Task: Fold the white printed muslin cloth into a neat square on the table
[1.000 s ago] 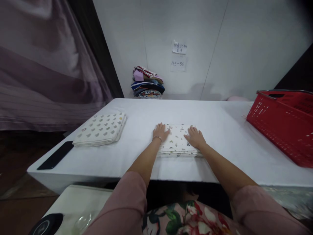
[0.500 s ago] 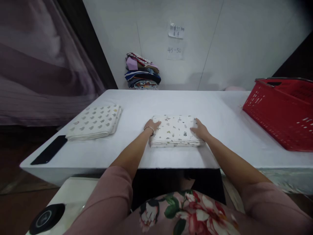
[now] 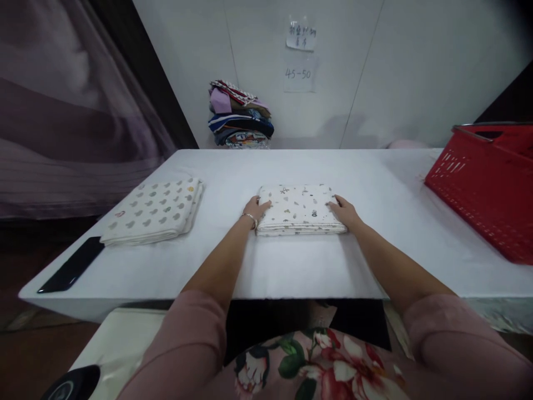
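Note:
A folded white cloth (image 3: 297, 208) with small scattered prints lies flat near the middle of the white table. My left hand (image 3: 255, 210), a bracelet at its wrist, grips the cloth's left edge with the thumb on top. At the opposite edge, my right hand (image 3: 346, 213) holds the cloth the same way. The undersides of my fingers are hidden. Off to the left rests a second folded cloth (image 3: 154, 213), white with rows of grey prints, which neither hand touches.
A dark phone-like slab (image 3: 71, 265) lies at the table's left corner. On the right stands a red basket (image 3: 487, 189). Several folded fabrics (image 3: 240, 119) are stacked against the back wall, below handwritten paper signs (image 3: 300, 53). The table's front edge (image 3: 308, 298) runs before my body.
Both hands and the printed cloth have moved a little away from me, farther from the table's front edge. The camera view has shifted slightly.

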Demonstrator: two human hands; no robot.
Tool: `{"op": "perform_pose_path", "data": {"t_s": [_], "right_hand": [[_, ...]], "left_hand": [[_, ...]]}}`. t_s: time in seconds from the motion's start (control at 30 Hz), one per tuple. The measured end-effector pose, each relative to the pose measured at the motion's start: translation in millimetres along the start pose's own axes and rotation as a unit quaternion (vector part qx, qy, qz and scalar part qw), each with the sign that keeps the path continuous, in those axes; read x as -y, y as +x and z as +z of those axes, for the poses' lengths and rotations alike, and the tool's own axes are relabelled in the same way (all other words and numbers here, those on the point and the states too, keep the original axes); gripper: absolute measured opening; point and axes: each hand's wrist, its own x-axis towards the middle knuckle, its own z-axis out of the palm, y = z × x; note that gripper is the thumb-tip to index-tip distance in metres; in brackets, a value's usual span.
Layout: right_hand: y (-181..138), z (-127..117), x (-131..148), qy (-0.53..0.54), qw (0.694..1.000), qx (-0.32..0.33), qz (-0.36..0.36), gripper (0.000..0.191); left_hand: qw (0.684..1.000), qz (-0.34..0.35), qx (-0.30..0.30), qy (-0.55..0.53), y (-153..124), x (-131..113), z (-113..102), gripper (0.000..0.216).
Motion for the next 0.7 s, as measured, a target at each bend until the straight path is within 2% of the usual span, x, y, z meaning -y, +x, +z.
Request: {"op": "perform_pose_path", "data": {"t_s": [0.07,0.13,0.23,0.3,0.37,0.47,0.7], "right_hand": [[-11,-4,-1,0.002,1.000,-0.021,0.020,0.054],[-26,-7,2,-0.029,0.998,-0.056,0.013,0.049],[-50,-7,13,-0.106,0.984,-0.083,-0.120,0.038],[-64,-3,22,-0.147,0.963,-0.040,-0.222,0.031],[-73,3,31,-0.175,0.946,0.030,-0.271,0.028],[-77,11,36,-0.197,0.936,0.081,-0.280,0.027],[-80,21,27,-0.198,0.934,0.043,-0.294,0.029]], "left_hand": [[0.998,0.006,0.008,-0.057,-15,10,0,0.063],[0.997,0.028,-0.025,-0.064,-33,18,2,0.058],[0.981,0.152,-0.124,-0.007,-61,20,14,0.035],[0.957,0.244,-0.155,0.032,-77,15,25,0.020],[0.942,0.298,-0.146,0.055,-88,8,36,0.015],[0.937,0.319,-0.116,0.078,-94,-1,47,0.015],[0.950,0.280,-0.116,0.074,-91,0,54,0.016]]}}
